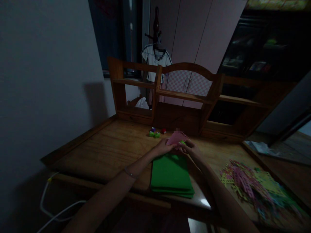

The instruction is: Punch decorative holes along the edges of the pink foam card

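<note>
Both hands meet over the far end of a green stack of sheets (171,174) on the wooden desk (107,152). My left hand (163,148) pinches the near left edge of a pink sheet (176,138). My right hand (191,148) grips the same pink sheet at its right side, and a small green object (182,142) shows at its fingertips. The fingers of both hands are closed. A thin bracelet sits on my left wrist.
Several small round punches, green, purple and red (155,132), sit behind the hands near a wooden shelf unit (179,94). A pile of punched pink, yellow and green paper scraps (252,184) lies at the right. A white cable (48,200) hangs at the desk's left front.
</note>
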{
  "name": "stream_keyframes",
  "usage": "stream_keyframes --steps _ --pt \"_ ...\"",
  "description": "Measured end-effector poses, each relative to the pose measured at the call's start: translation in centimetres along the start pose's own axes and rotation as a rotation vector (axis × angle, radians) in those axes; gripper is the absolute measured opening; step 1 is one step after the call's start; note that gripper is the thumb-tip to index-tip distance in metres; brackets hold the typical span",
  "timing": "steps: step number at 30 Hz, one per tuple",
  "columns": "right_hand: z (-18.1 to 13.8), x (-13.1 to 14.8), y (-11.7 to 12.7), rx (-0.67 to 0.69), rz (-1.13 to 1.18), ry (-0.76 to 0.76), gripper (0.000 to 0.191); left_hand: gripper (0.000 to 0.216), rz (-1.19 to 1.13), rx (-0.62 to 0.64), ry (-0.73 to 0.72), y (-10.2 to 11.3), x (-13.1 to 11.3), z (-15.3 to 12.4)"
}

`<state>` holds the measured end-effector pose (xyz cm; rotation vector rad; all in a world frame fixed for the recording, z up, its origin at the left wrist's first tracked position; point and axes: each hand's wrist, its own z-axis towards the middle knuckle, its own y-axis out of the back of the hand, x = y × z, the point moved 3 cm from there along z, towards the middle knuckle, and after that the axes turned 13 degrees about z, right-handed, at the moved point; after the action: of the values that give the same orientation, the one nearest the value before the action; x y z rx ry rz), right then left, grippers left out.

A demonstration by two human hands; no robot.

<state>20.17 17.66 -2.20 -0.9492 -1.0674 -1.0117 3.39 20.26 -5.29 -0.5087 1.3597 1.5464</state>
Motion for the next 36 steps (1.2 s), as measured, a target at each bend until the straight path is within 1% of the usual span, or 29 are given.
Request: stream_keyframes --steps 4,8,14,21,26,29,33,36 --pt "0.0 0.0 0.0 0.001 -0.034 -0.002 0.033 0.044 0.027 0.013 -0.05 0.2 -0.2 -0.2" --pt "-0.1 0.1 -0.1 0.007 -0.044 0.011 0.033 0.039 0.039 -0.002 -0.112 0.3 -0.2 -0.1" --pt "-0.1 0.2 -0.1 0.024 -0.083 0.017 0.033 0.036 0.064 0.0 -0.147 0.2 -0.1 0.1" --pt "-0.3 0.5 -0.3 0.011 -0.098 0.02 0.033 0.034 0.05 -0.002 -0.143 0.3 -0.4 0.0" --pt "-0.1 0.1 0.0 -0.027 -0.073 0.043 0.035 0.035 0.063 0.008 -0.074 0.1 0.2 0.1" --pt "0.1 -0.1 0.0 -0.034 -0.081 0.016 0.037 0.035 0.074 0.009 -0.076 0.1 0.2 0.2" --pt "-0.2 0.3 -0.5 -0.026 -0.043 0.002 0.036 0.036 0.083 0.02 -0.124 0.2 -0.3 0.1" --pt "-0.6 0.8 -1.3 -0.011 0.025 0.001 0.034 0.042 0.042 0.05 -0.083 0.2 -0.5 -0.1"
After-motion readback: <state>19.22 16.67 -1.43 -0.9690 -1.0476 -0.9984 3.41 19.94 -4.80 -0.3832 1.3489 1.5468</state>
